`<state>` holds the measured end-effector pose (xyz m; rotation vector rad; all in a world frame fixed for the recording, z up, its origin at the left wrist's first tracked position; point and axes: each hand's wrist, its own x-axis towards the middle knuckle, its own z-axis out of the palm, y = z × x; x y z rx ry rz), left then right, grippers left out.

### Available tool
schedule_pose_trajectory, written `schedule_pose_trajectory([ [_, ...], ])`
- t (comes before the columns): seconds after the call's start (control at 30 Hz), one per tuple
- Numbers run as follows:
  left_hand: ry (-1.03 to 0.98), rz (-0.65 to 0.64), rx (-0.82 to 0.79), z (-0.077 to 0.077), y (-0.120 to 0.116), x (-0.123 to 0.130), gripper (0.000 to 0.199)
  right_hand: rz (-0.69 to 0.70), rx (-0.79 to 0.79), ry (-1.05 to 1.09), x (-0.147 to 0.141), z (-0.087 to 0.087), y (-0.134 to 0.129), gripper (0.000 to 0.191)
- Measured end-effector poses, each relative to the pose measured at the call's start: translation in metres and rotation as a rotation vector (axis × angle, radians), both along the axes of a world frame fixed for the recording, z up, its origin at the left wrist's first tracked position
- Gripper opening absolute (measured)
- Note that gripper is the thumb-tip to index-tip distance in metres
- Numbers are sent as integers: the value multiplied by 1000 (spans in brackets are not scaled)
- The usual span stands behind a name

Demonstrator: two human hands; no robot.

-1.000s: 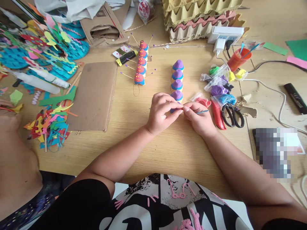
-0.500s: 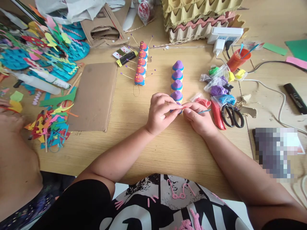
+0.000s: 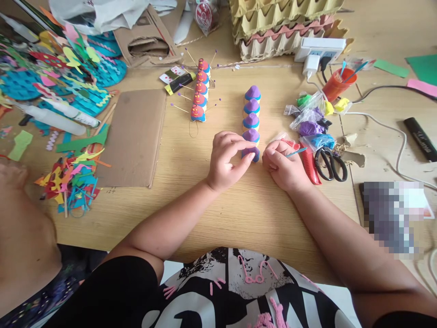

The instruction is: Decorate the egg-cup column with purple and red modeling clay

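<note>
One left hand (image 3: 223, 159): fingers parted from the thumb, nothing that I can make out between them; half a second ago their tips met the other hand's over a red bit.
Right hand (image 3: 286, 167): I have its fingers curled round a thin blue stick (image 3: 296, 151); a gap now divides the hands.
Red bit: I cannot see it from my end now.
Purple-topped row (image 3: 252, 120): on the tabletop (image 3: 191, 218), its near end between the hands, showing more plainly than before.
Red cutter (image 3: 309, 168): just beside the right hand, with scissors (image 3: 330, 160) next to it, both unmoved.
Red-topped row (image 3: 200, 93): farther off to my left, unchanged.
Green paper (image 3: 20, 145): far left by another person's arm (image 3: 23, 228), longer in view than before.
</note>
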<state>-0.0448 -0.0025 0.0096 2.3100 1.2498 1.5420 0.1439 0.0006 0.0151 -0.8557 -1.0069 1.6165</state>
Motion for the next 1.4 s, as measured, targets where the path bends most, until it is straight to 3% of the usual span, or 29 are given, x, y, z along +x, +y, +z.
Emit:
schedule_pose_trajectory([
  [0.13, -83, 16, -40, -1, 0, -2, 22, -17, -1, -16, -1, 3, -1, 54],
  [0.27, -100, 35, -81, -2, 0, -3, 26, -13, -14, 32, -1, 5, 0, 54],
  [0.43, -121, -33, -29, 1, -1, -2, 19, 33, -56, 77, 1, 6, 2, 43],
  [0.77, -51, -142, 43, 3, -2, 4, 10, 31, 7, 32, -1, -2, -1, 49],
  [1.1, 33, -94, -21, 0, -1, 3, 16, 86, 170, -122, 3, -14, -1, 44],
  [1.4, 32, -50, 23, 0, 2, 1, 12, 98, 180, -196, 1, -17, -1, 46],
])
